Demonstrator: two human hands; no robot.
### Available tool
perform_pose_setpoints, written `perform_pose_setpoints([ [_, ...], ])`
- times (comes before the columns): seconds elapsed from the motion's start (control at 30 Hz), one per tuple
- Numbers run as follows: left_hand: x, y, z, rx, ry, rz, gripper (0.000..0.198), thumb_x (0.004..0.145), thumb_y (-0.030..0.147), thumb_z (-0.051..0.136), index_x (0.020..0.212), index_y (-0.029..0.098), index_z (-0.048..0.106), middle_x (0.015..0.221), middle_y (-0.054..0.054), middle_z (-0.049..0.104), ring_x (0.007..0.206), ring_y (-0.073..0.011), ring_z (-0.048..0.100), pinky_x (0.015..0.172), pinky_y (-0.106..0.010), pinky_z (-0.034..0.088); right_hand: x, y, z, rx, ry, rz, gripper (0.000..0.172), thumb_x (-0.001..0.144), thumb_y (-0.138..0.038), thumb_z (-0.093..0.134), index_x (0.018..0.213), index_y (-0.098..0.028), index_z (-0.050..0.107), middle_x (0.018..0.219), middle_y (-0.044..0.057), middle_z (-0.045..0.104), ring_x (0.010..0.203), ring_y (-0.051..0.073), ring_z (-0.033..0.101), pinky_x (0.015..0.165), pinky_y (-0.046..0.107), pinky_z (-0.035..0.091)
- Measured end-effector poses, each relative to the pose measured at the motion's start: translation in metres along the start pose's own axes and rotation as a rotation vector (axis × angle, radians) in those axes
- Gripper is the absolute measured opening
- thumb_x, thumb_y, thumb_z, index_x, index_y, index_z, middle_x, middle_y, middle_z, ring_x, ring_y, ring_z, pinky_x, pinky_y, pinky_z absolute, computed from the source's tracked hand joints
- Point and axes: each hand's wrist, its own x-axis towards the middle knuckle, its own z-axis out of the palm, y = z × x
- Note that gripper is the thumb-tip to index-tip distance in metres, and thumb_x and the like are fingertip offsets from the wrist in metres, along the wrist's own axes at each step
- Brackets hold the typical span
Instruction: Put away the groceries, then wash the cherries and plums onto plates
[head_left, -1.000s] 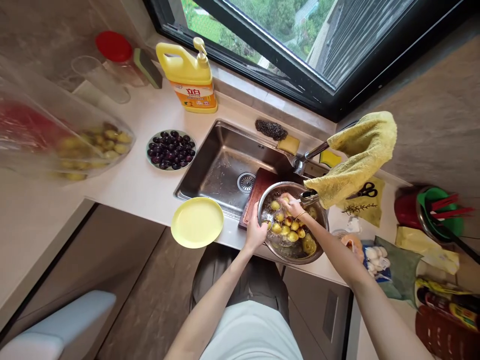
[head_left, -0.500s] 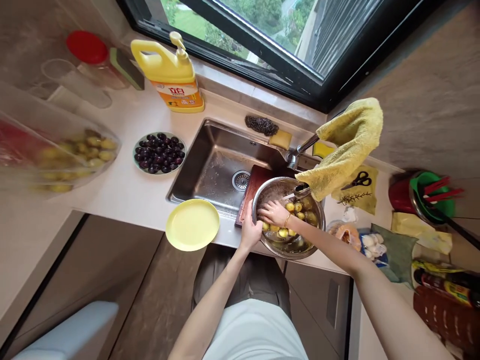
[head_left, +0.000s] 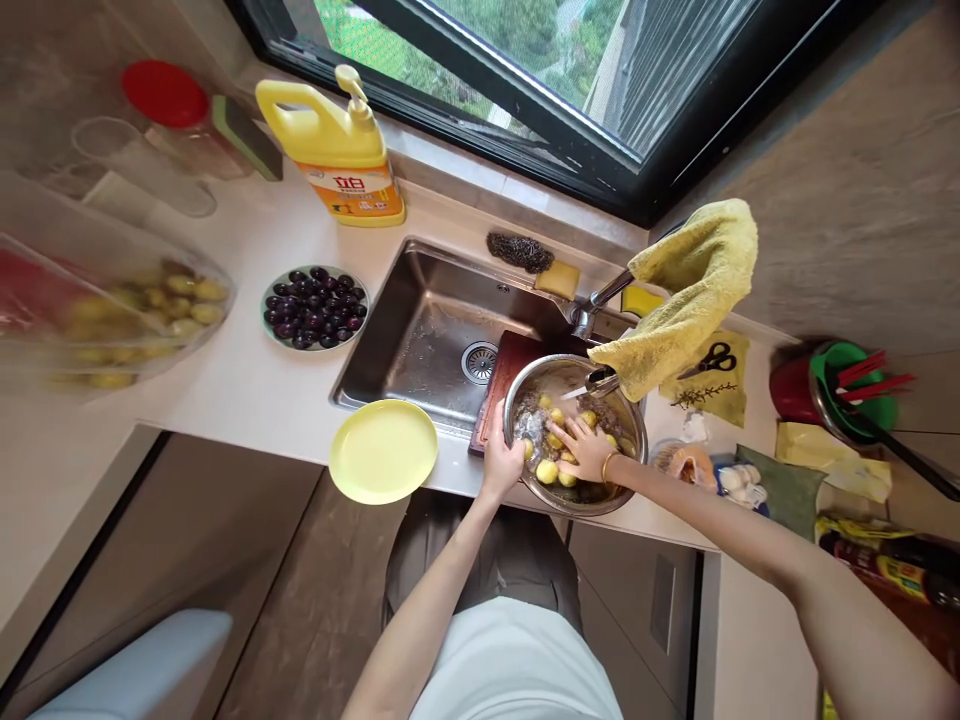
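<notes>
A round metal bowl (head_left: 636, 440) of water and yellow-green fruits (head_left: 547, 471) stands tilted at the sink's right side, partly over a dark red board (head_left: 508, 372). My left hand (head_left: 501, 462) grips the bowl's left rim. Inside the bowl, my right hand (head_left: 586, 450) lies on the fruits with its fingers spread. Water streams from the faucet (head_left: 598, 378), over which a yellow cloth (head_left: 694, 290) hangs.
A yellow plate (head_left: 383, 452) sits at the sink's front edge. Left of the sink (head_left: 442, 335) are a plate of dark fruits (head_left: 315, 308), a detergent bottle (head_left: 345, 160) and a bag of fruit (head_left: 172, 305). Scissors (head_left: 712, 360) and a red bucket (head_left: 795, 388) stand right.
My right hand has moved right within the bowl, and its fingers are now spread over the fruits. The fruits have shifted and the water is splashing. My left hand keeps its hold on the rim.
</notes>
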Motion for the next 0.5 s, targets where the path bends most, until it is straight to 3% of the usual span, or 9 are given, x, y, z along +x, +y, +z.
perform_pose_setpoints([
  [0.1,-0.001,0.001,-0.001,0.007,-0.008,0.004,0.081,0.067,0.008,0.051,0.145,0.016,0.033,0.152,-0.009,0.036,0.142,-0.0238,0.029,0.119,-0.036,0.021,-0.006,0.003,0.008,-0.111,0.001,-0.003,0.083,0.082,-0.052,0.052,0.152,-0.026,0.016,0.152,0.019,0.027,0.134,0.041,0.031,0.093,0.056,0.040],
  [0.2,-0.001,0.002,-0.001,0.021,-0.003,0.008,0.081,0.066,0.006,0.050,0.145,0.016,0.034,0.152,-0.008,0.035,0.142,-0.0232,0.029,0.120,-0.035,0.021,-0.005,0.009,0.008,-0.143,-0.012,-0.059,0.069,0.085,-0.044,0.050,0.148,-0.023,0.030,0.149,0.019,0.032,0.126,0.037,0.040,0.092,0.050,0.043],
  [0.3,0.000,0.004,-0.001,0.029,0.008,-0.001,0.081,0.066,0.005,0.050,0.144,0.019,0.036,0.152,-0.006,0.035,0.142,-0.0228,0.030,0.120,-0.034,0.022,0.002,0.013,0.004,-0.135,0.005,-0.023,0.059,0.088,-0.039,0.047,0.143,-0.020,0.038,0.142,0.021,0.041,0.119,0.034,0.048,0.090,0.045,0.045],
  [0.43,0.002,0.007,0.000,0.028,0.013,-0.018,0.080,0.065,0.005,0.051,0.143,0.018,0.037,0.151,-0.006,0.037,0.142,-0.0230,0.030,0.120,-0.034,0.021,0.015,0.015,-0.010,0.079,-0.027,-0.145,0.046,0.087,-0.036,0.047,0.129,-0.018,0.054,0.135,0.021,0.048,0.118,0.035,0.049,0.091,0.046,0.046],
  [0.5,0.003,0.009,0.000,0.027,0.012,-0.024,0.080,0.066,0.005,0.051,0.143,0.018,0.037,0.151,-0.006,0.037,0.141,-0.0225,0.031,0.120,-0.033,0.022,0.013,0.016,-0.019,0.233,-0.011,-0.086,0.050,0.087,-0.036,0.045,0.130,-0.013,0.052,0.128,0.020,0.053,0.115,0.033,0.052,0.093,0.046,0.045],
])
